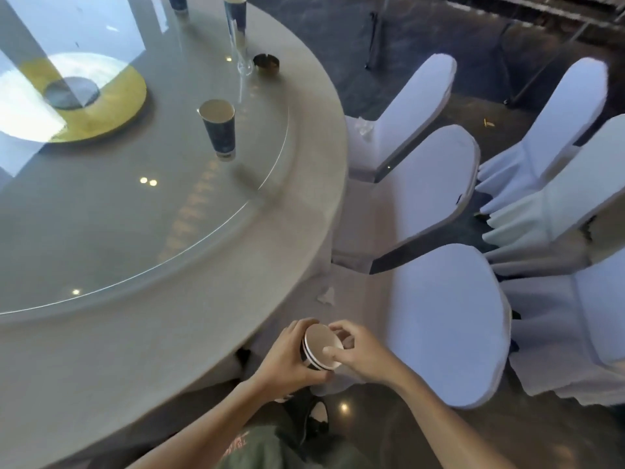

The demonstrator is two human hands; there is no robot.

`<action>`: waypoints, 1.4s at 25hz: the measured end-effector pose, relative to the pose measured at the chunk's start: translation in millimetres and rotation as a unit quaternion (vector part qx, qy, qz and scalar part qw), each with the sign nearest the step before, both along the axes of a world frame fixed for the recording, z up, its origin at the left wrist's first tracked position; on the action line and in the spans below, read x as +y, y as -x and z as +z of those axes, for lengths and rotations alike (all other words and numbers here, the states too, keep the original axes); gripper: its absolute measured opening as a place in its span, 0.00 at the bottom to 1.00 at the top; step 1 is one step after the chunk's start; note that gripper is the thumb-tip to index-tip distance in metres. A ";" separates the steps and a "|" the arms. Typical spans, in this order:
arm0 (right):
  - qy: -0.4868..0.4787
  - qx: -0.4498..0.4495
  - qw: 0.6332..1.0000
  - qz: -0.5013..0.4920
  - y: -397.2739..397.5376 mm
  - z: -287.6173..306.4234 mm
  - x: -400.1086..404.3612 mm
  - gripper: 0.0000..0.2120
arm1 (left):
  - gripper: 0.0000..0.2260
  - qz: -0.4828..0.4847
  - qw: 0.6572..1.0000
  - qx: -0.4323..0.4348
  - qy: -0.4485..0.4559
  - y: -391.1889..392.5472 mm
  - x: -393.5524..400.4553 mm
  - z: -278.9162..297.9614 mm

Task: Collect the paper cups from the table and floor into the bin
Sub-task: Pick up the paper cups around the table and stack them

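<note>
I hold a stack of nested dark paper cups (319, 346) beside the table's edge, low in the head view. My left hand (287, 358) wraps around the stack's side. My right hand (358, 352) grips the top rim, thumb inside the cup. On the round table (236, 299) a dark blue paper cup (220, 130) stands upright on the glass turntable. Two more dark cups stand at the far edge, one (235, 11) behind a glass and one (177, 1) cut off by the frame. No bin is in view.
A tall clear glass (244, 59) and a dark ashtray (266, 61) stand near the table's far right rim. White-covered chairs (443, 319) crowd the right side. A crumpled tissue (326, 296) lies by the nearest chair. The floor is dark and glossy.
</note>
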State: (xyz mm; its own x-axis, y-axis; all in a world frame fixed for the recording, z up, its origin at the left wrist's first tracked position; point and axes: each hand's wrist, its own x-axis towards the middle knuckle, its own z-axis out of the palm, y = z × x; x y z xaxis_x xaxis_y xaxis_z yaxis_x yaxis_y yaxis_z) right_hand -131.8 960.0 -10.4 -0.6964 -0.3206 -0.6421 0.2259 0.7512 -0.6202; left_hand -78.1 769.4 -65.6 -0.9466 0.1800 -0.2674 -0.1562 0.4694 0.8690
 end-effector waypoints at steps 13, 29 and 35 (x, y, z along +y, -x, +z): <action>-0.160 0.017 0.987 0.010 144.3 -232.3 27.1 0.21 | 0.34 0.193 0.977 -0.069 -0.060 75.8 44.6 -197.0; -0.223 0.128 0.952 0.163 171.2 -395.2 38.1 0.14 | 0.39 0.260 0.963 -0.062 -0.029 88.1 76.0 -299.4; 0.020 0.135 0.987 -0.090 156.9 -195.2 14.0 0.07 | 0.35 0.227 0.971 -0.067 -0.045 82.3 61.1 -164.8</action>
State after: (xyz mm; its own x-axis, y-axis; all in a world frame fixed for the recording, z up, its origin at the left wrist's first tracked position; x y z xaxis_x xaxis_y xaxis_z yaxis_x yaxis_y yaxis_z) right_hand -288.7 974.1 -205.6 -0.8884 -0.1975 -0.4144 0.1759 0.6873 -0.7047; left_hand -160.4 830.5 -230.4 -0.8917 -0.2188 -0.3961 -0.4435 0.2484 0.8612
